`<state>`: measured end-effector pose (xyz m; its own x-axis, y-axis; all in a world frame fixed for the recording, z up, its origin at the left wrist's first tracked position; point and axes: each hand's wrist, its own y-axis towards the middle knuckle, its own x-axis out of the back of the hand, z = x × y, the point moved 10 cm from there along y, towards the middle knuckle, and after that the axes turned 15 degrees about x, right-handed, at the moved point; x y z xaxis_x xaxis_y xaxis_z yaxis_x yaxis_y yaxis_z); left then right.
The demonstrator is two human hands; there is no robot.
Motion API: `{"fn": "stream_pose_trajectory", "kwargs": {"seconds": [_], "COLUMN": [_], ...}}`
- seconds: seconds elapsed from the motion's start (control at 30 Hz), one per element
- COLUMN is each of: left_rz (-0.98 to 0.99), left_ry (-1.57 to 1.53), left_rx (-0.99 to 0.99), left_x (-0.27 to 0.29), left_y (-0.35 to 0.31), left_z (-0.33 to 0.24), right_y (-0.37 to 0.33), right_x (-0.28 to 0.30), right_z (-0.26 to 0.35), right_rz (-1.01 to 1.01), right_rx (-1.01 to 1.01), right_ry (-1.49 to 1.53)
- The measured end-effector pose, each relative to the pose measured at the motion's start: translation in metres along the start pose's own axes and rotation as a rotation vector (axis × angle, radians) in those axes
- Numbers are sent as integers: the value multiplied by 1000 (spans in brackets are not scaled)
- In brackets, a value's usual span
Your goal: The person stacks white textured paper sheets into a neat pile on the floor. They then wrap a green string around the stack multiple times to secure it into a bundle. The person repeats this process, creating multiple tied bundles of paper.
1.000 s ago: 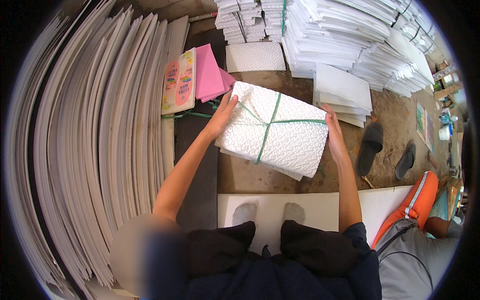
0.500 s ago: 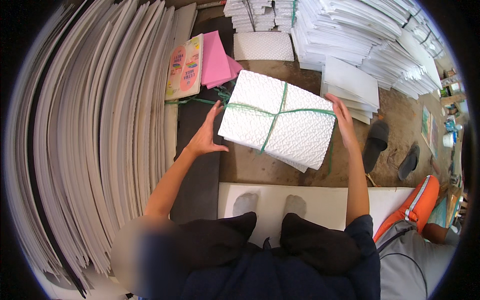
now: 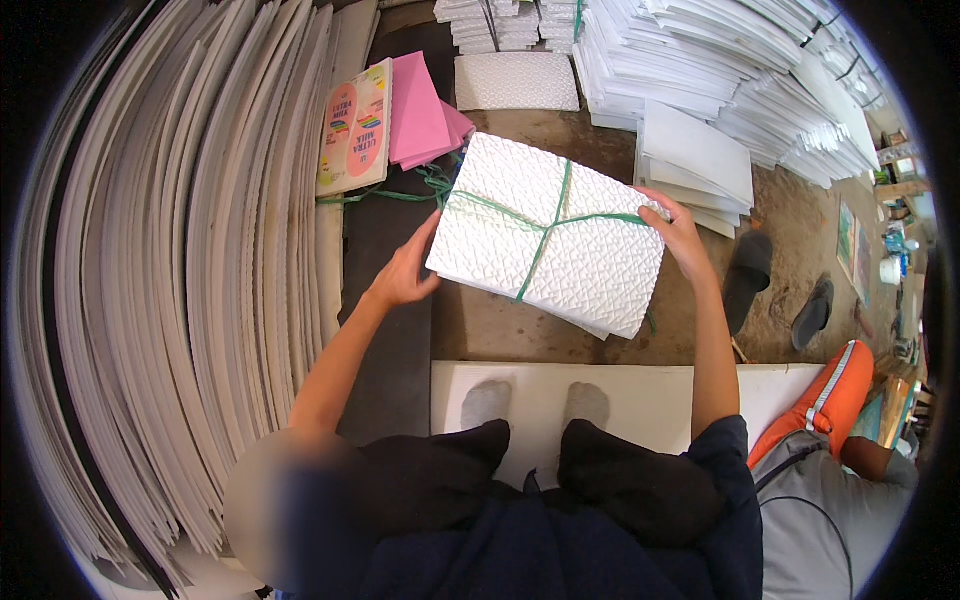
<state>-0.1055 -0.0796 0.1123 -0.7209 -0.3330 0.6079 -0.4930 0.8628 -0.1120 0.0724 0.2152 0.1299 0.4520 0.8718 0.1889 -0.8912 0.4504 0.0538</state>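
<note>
In front of me is a bundle of white, bumpy-textured sheets, bound crosswise with green string. It lies tilted, its right end nearer to me. My left hand is closed against the bundle's left edge, with its fingertips partly hidden behind it. At the upper right corner my right hand grips the edge, thumb on top beside the string and fingers along the side. More loose green string trails out past the bundle's far left corner.
Tall stacks of pale sheets stand along the left. Pink sheets and a printed carton sheet lie beyond my left hand. White stacks fill the far right. Dark slippers lie right; a person in orange and grey sits near.
Both hands have closed in on the bundle's edges. My right thumb now rests on its top, and my left thumb has drawn in to its side. The whole view has shifted slightly.
</note>
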Motion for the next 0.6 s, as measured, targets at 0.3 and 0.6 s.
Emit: {"fn": "stream_pose_trajectory", "kwargs": {"seconds": [0.3,0.6], "left_rz": [5,-100], "left_ry": [111,-36], "left_rx": [31,106], "left_x": [-2,-4], "left_y": [3,-1], "left_z": [-4,9], "right_y": [-1,-6], "right_x": [1,0], "right_z": [3,6], "right_rz": [3,37], "right_rx": [9,-13], "right_ry": [-17,-4]}}
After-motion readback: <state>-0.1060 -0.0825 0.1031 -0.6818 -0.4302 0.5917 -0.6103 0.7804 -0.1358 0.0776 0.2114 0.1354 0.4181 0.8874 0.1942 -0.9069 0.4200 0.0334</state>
